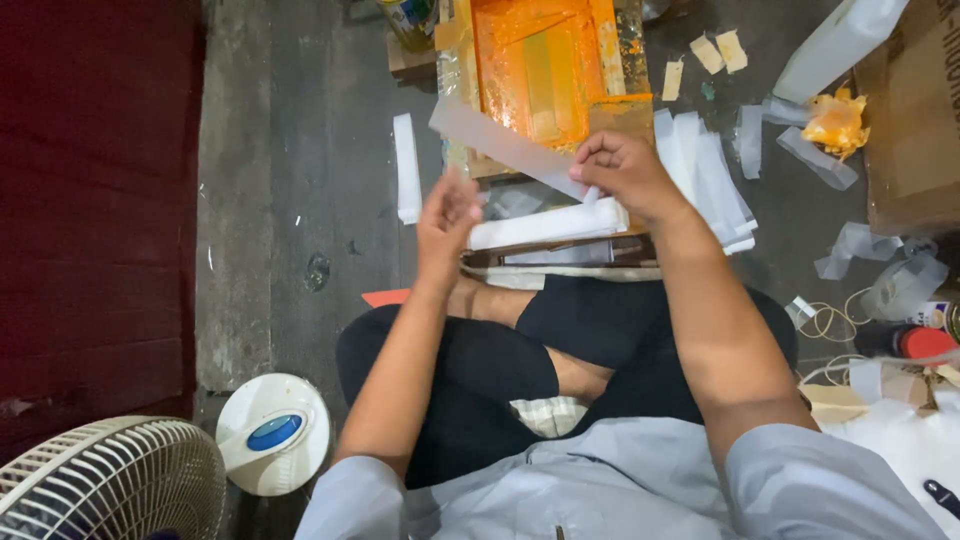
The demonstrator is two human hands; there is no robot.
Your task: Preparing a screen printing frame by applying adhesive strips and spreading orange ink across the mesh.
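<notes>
Translucent white plastic — a long strip [505,145] — is held up in front of the seated person, above the stack [548,224] of similar strips that rests on a wooden frame [560,258] before the crossed legs. The right hand [625,170] pinches the strip's near end between thumb and fingertips; the far end slants up and to the left across the orange tray [535,65]. Held by one end only, the strip hangs free of the stack, which probably keeps it from touching the sheets below.

The left hand [447,222] is raised beside the strip's lower edge, fingers loosely spread and slightly blurred, gripping nothing. It stands near the strip, but contact cannot be confirmed.

Arm pose: both forearms reach forward from the grey sleeves, elbows bent. The right wrist is flexed with the knuckles up; the left palm faces inward towards the strip.

Surroundings: more strips [715,180] fan out on the floor to the right of the tray, within easy reach of the right hand. A single strip [406,168] lies apart on the left. A cardboard box [915,110] stands at the right edge, and a fan [110,480] with its white base [272,434] occupies the lower left corner.
</notes>
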